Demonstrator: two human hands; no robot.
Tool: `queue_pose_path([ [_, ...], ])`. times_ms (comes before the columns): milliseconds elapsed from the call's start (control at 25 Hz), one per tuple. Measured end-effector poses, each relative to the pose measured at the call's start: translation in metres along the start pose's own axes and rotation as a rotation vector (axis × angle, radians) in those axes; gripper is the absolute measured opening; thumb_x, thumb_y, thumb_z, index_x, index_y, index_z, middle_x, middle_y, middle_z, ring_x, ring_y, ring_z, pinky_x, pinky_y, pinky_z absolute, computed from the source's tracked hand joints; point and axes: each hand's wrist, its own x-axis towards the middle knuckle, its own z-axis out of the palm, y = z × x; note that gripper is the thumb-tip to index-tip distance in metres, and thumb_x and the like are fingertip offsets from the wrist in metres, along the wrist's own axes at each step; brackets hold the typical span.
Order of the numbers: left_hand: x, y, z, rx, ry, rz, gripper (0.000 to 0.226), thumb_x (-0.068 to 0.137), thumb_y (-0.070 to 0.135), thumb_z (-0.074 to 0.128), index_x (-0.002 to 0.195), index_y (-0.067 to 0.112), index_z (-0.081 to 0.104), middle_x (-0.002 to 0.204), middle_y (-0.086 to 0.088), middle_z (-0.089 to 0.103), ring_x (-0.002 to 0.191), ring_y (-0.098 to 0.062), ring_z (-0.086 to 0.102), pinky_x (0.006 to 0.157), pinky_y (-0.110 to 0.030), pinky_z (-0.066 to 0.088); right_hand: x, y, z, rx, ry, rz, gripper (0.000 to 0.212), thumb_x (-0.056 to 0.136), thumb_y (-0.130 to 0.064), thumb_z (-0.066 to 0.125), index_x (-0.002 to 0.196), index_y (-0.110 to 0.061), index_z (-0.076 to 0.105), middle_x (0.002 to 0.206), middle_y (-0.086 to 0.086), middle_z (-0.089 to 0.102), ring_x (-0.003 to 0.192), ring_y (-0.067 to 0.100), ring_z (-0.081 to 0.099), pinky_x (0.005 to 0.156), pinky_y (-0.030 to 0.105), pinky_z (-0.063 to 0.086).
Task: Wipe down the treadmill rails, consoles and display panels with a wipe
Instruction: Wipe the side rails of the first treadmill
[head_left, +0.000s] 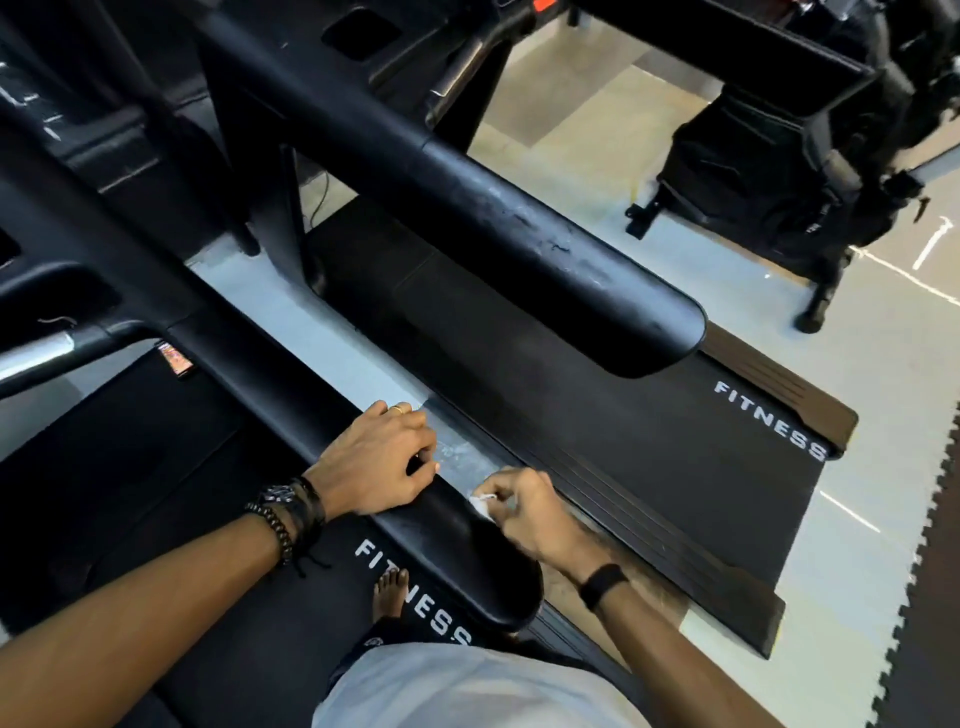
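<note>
Wipe is being pinched in right hand against near rail. Left hand is resting on rail, fingers loosely curled, holding nothing.

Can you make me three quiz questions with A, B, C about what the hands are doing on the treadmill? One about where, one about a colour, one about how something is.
1. Where does the left hand rest?
A. on the near rail
B. on the floor
C. on a bag

2. What colour is the wipe?
A. red
B. white
C. green

3. How is the right hand?
A. flat and open
B. pointing up
C. curled, pinching the wipe

Answers: 1 A, its palm lies on the black rail. 2 B, a white scrap shows between the fingers. 3 C, the fingers bend around it.
</note>
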Motion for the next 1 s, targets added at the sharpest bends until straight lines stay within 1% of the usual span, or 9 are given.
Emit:
queue_pose_path([
  [80,-0.001,0.002,-0.001,0.003,0.010,-0.024,0.029,0.090,0.052,0.043,0.082,0.030,0.060,0.083,0.015,0.051,0.087,-0.010,0.050,0.086,-0.031,0.040,-0.013,0.009,-0.006,0.063,0.023,-0.049,0.017,0.090,-0.003,0.068,0.092,-0.017,0.078,0.092,-0.002,0.070,0.086,0.012,0.064,0.077,0.021,0.047],
  [200,-0.001,0.003,-0.003,-0.004,-0.003,-0.040,0.030,0.090,0.053,0.044,0.082,0.029,0.060,0.083,0.014,0.052,0.088,-0.010,0.050,0.087,-0.031,0.039,-0.030,0.036,-0.015,0.136,-0.006,0.021,0.017,0.090,-0.008,0.073,0.089,-0.024,0.078,0.090,-0.007,0.073,0.085,0.008,0.066,0.077,0.018,0.047],
  [280,0.000,0.001,-0.004,-0.002,-0.020,-0.025,0.030,0.090,0.053,0.043,0.082,0.030,0.060,0.084,0.014,0.052,0.088,-0.009,0.050,0.088,-0.030,0.039,-0.014,0.035,-0.008,0.114,-0.023,0.050,0.014,0.091,-0.006,0.071,0.090,-0.018,0.078,0.090,-0.008,0.074,0.082,0.000,0.065,0.077,0.019,0.047],
  [400,0.001,0.000,-0.004,0.001,-0.033,-0.009,0.029,0.091,0.053,0.043,0.083,0.030,0.060,0.084,0.015,0.051,0.089,-0.008,0.049,0.087,-0.029,0.037,0.002,0.013,0.004,0.094,0.021,0.002,0.015,0.091,-0.002,0.068,0.094,-0.012,0.078,0.090,-0.009,0.071,0.083,0.003,0.063,0.080,0.021,0.049],
  [520,0.001,-0.001,-0.003,-0.011,-0.040,-0.002,0.029,0.091,0.052,0.043,0.083,0.030,0.060,0.084,0.015,0.050,0.089,-0.007,0.048,0.086,-0.029,0.036,-0.014,0.017,-0.002,0.137,0.076,-0.008,0.018,0.089,-0.007,0.073,0.088,-0.024,0.078,0.084,-0.016,0.070,0.084,0.006,0.065,0.077,0.016,0.046],
  [600,0.002,-0.003,-0.003,-0.009,-0.039,0.001,0.029,0.091,0.052,0.041,0.082,0.030,0.058,0.084,0.015,0.050,0.088,-0.007,0.048,0.086,-0.029,0.036,-0.026,0.026,-0.005,0.159,0.069,0.062,0.024,0.090,-0.009,0.074,0.083,-0.031,0.075,0.082,-0.017,0.071,0.080,0.003,0.065,0.075,0.015,0.045],
  [760,0.002,-0.003,-0.003,-0.021,-0.045,0.026,0.025,0.093,0.049,0.042,0.081,0.031,0.055,0.083,0.015,0.047,0.086,-0.007,0.046,0.086,-0.029,0.035,0.005,0.016,0.007,0.075,0.047,0.068,0.017,0.091,-0.004,0.068,0.082,-0.016,0.076,0.081,-0.007,0.073,0.074,0.003,0.063,0.073,0.028,0.051],
  [920,0.003,-0.006,0.000,-0.019,-0.044,0.037,0.027,0.093,0.050,0.043,0.086,0.030,0.059,0.086,0.015,0.049,0.090,-0.008,0.047,0.088,-0.029,0.033,-0.008,0.002,0.003,0.072,0.116,0.025,0.011,0.091,-0.008,0.072,0.091,-0.017,0.078,0.088,-0.014,0.071,0.086,0.006,0.066,0.078,0.014,0.048],
  [1000,0.004,-0.006,0.001,-0.019,-0.038,0.041,0.028,0.093,0.050,0.043,0.086,0.029,0.061,0.086,0.014,0.050,0.090,-0.009,0.048,0.088,-0.030,0.034,-0.026,0.013,-0.005,0.108,0.112,0.082,0.016,0.091,-0.006,0.072,0.086,-0.021,0.077,0.086,-0.009,0.073,0.082,0.007,0.067,0.075,0.016,0.048],
])
